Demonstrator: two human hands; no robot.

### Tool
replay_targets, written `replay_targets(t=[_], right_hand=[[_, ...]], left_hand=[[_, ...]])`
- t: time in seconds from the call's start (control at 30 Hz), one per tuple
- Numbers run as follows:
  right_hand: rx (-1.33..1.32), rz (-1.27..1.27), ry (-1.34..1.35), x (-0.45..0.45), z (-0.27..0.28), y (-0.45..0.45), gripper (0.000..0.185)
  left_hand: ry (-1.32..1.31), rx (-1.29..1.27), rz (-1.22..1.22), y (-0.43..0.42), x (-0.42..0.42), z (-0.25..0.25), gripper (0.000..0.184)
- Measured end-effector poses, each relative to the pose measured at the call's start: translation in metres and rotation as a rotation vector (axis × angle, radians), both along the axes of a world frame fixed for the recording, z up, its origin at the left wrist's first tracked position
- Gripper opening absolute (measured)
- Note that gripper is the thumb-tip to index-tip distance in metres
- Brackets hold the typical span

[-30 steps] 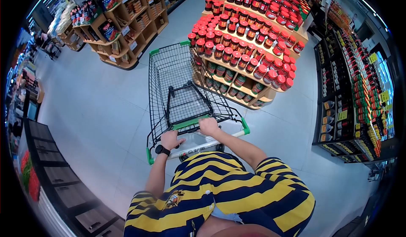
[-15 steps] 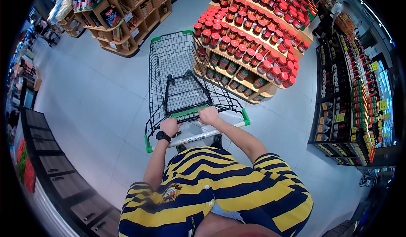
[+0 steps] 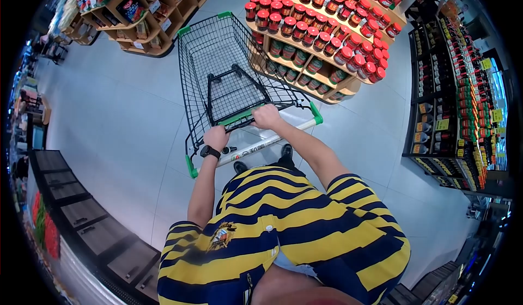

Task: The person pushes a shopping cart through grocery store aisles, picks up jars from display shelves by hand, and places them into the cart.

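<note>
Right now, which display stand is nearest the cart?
The wooden stand bearing red-lidded jars, to the right of the cart; the shelving unit ahead-left and black shelves at far right are farther off.

6 o'clock: short-sleeved fabric shirt [image 3: 321, 234], yellow-and-navy stripes | 11 o'clock: black wire-mesh shopping cart [image 3: 218, 60], green corner caps [image 3: 224, 14] | 1 o'clock: dark glass jars [image 3: 311, 36], round red lids [image 3: 347, 51] | 3 o'clock: black shelving [image 3: 417, 158], yellow rectangular tags [image 3: 442, 124] | 8 o'clock: black-edged grey-brown cabinets [image 3: 99, 234]
</note>
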State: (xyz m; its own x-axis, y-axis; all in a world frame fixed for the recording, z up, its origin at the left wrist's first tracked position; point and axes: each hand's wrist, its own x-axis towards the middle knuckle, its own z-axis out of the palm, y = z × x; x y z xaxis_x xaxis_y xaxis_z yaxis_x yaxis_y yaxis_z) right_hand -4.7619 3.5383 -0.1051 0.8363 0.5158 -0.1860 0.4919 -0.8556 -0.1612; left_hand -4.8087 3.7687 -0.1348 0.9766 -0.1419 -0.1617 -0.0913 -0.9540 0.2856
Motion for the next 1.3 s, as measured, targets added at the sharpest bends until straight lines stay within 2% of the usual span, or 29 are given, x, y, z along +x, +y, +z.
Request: replay_targets(t=[0.43, 0.7, 0.77, 0.93, 1.3], right_hand=[[0.021, 0.018, -0.012, 0.022, 0.000, -0.004, 0.038], [-0.031, -0.053, 0.097, 0.034, 0.000, -0.003, 0.040], [-0.028, -0.080, 0.106, 0.032, -0.008, -0.004, 0.038], [0.030, -0.020, 0.000, 0.030, -0.009, -0.012, 0.031], [-0.021, -0.046, 0.055, 0.027, 0.012, -0.022, 0.029]], left_hand=[[-0.006, 0.007, 0.066, -0.008, 0.016, -0.001, 0.027], [0.067, 0.100, 0.044, -0.012, 0.028, 0.004, 0.024], [0.042, 0.075, 0.079, -0.014, 0.025, 0.002, 0.031], [0.032, 0.087, 0.057, -0.020, 0.023, 0.004, 0.027], [-0.015, 0.106, 0.036, -0.033, 0.016, 0.009, 0.025]])
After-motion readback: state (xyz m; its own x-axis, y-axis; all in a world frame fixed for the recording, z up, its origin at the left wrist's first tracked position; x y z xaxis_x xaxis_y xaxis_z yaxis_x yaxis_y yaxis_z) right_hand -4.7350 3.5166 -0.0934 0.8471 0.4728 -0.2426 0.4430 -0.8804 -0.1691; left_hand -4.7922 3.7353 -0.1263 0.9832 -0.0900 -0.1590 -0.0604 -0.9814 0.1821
